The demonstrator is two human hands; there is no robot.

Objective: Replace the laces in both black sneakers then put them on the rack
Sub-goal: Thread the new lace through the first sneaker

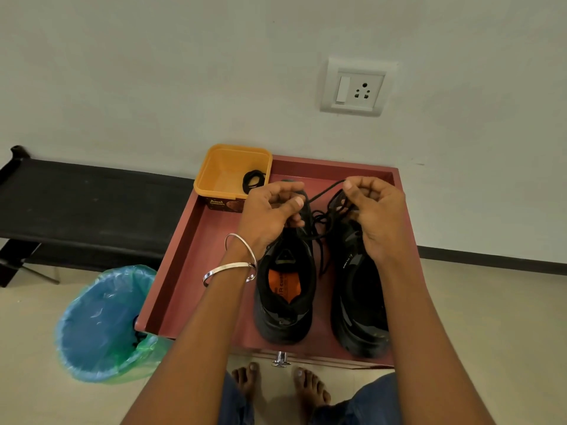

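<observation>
Nearest me, the two black sneakers stood side by side in a red tray (184, 259), heels toward the person and toes toward the wall, so their long axes ran straight away from the body. The left sneaker (285, 302) showed its orange insole; the right sneaker (359, 302) sat just beside it, not touching as far as I could tell.

Above the toe ends both hands were raised. The left hand (270, 213) had its fingers curled, thumb and forefinger pinching a black lace (325, 191). The right hand (374, 210) was likewise clamped on the same lace, thumb tip pressed to it. The lace ran taut between the two hands, then dropped in a loose tangle toward the front of the sneakers, lying mostly between them and nearer the right one. Which eyelets it passed through was hidden by the hands.

I judged the lacing unfinished. The next threading would turn on this: the lace end lay above and ahead of the eyelets, with the right hand nearer the right sneaker's tongue.

Farther off, a yellow tub (214, 179) in the tray's far left corner held a coiled black lace (254, 180), well apart from both hands. A bin (104, 326) stood left of the tray, and a black rack (86, 207) ran along the wall.
</observation>
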